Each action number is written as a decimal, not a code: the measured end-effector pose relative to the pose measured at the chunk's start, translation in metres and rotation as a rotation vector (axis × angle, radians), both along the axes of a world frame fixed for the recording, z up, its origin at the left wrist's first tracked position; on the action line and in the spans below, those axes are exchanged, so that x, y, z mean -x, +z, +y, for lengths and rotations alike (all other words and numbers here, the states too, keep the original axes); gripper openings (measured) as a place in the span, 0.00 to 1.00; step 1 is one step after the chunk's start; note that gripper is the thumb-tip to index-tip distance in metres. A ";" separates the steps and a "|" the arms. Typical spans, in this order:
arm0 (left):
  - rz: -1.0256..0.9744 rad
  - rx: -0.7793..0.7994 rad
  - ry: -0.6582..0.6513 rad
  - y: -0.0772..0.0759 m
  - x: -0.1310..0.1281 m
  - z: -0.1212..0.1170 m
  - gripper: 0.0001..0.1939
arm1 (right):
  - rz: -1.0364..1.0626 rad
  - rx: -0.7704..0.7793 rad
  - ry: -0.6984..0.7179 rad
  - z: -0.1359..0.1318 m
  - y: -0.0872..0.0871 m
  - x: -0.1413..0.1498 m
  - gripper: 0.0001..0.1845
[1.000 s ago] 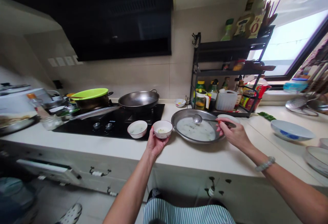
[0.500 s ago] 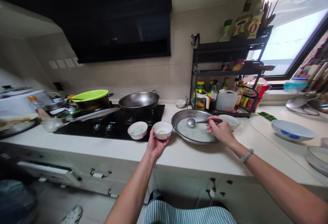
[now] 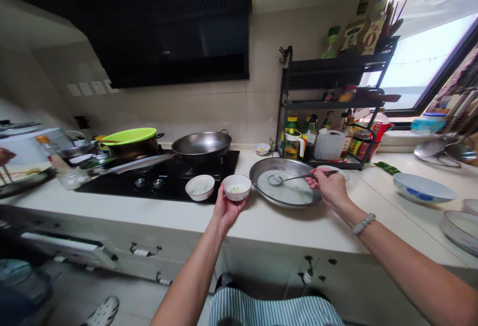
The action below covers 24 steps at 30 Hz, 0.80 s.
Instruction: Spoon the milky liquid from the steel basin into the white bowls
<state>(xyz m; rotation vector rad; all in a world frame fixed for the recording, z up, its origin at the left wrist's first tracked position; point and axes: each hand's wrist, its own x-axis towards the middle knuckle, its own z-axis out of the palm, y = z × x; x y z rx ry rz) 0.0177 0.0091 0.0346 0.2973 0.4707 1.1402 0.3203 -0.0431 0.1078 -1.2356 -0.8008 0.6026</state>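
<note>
My left hand is closed around a small white bowl with a dark rim and a little pale food inside. Just left of it, a second small bowl holds whitish liquid at the cooktop's front edge. My right hand grips the handle of a metal ladle. The ladle's head dips at the surface of a milky soup with green bits, in a wide steel basin on the counter. Behind my right hand, another bowl is partly hidden.
A wok rests on the black cooktop, its long handle pointing left. Beside it stands a pot under a lime-green basin. A black rack of bottles is behind the steel basin. Blue-patterned bowl at right. Another person's hand shows far left.
The ladle's head has lowered into the soup and moved slightly left, its handle now more tilted. Another person's hand with chopsticks has appeared at far left. My left hand stays on the bowl.
</note>
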 end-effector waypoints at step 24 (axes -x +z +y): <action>-0.020 -0.002 -0.006 -0.002 -0.001 0.001 0.29 | -0.078 -0.024 0.018 -0.003 0.017 0.001 0.04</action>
